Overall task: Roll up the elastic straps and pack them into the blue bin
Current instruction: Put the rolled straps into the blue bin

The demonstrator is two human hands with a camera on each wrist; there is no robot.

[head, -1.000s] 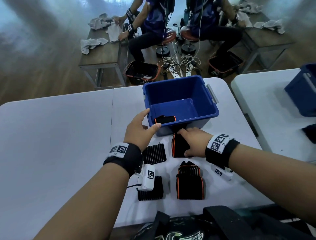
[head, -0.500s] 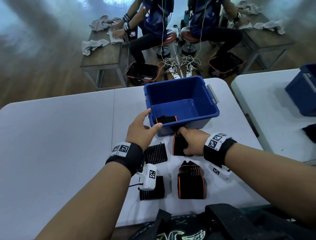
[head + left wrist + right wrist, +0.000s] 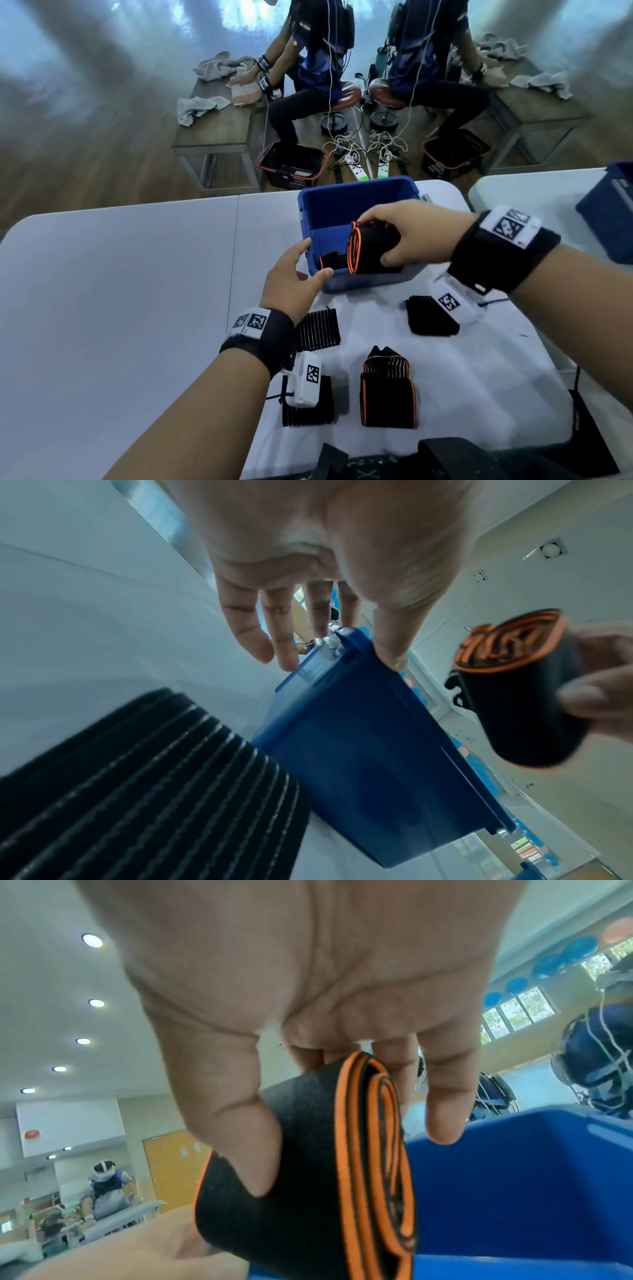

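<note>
My right hand (image 3: 400, 236) grips a rolled black strap with orange edges (image 3: 371, 248) (image 3: 308, 1164) (image 3: 514, 693), thumb on one side and fingers on the other, just above the near edge of the blue bin (image 3: 359, 202) (image 3: 359, 750). Another black and orange strap (image 3: 330, 262) lies inside the bin at its near left corner. My left hand (image 3: 298, 274) (image 3: 308, 631) holds that corner: thumb on the rim, straight fingers along the outer side wall. On the white table (image 3: 120, 291) lie a ribbed black strap (image 3: 318, 329), a folded orange-trimmed strap (image 3: 388, 394), a black strap (image 3: 430, 317) and one more (image 3: 308, 411) under my left wrist.
A second blue bin (image 3: 613, 212) stands on a neighbouring table at the right. Beyond the table's far edge two seated people work at wooden benches with towels; black baskets (image 3: 291, 164) and power strips lie on the floor. A dark bag (image 3: 445, 459) sits at the near edge.
My right hand lifted the rolled strap off the table in front of the bin and brought it up over the bin's near edge. My left hand stayed on the bin's corner.
</note>
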